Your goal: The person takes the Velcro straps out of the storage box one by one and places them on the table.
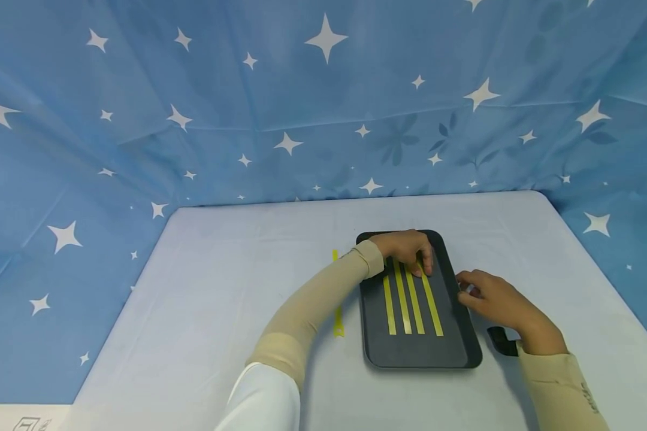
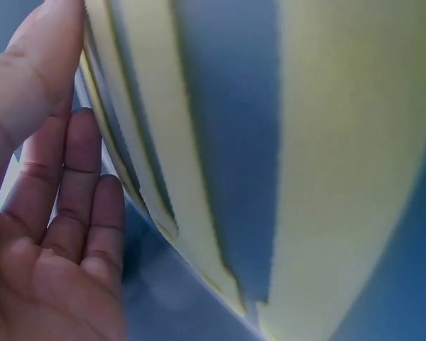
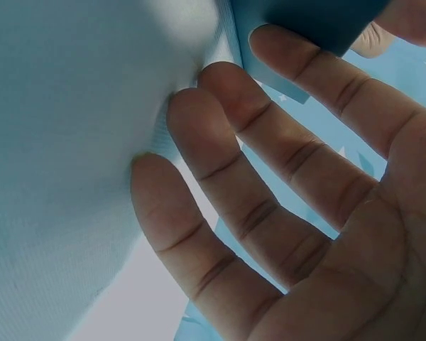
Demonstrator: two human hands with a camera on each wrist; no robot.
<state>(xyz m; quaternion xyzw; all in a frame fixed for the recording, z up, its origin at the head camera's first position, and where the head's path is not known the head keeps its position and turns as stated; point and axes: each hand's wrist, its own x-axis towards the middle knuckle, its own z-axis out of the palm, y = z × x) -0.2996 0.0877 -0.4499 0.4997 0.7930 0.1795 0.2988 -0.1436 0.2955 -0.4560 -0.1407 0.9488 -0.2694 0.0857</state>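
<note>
A dark grey rectangular tray (image 1: 420,354) lies on the white table, with several narrow yellow strips (image 1: 432,305) side by side in it. My left hand (image 1: 408,246) reaches over the far part of the tray. Its thumb and forefinger pinch the far end of the rightmost strip. In the left wrist view, the other fingers (image 2: 79,185) stretch out loosely beside the strips. My right hand (image 1: 490,293) is at the tray's right side, its fingertips at the rim. The right wrist view shows its fingers (image 3: 206,142) spread and only slightly bent.
Another yellow strip (image 1: 338,326) lies on the table left of the tray, partly hidden by my left forearm. White cloth covers the table (image 1: 221,299). A blue curtain with white stars (image 1: 302,96) hangs behind and around it.
</note>
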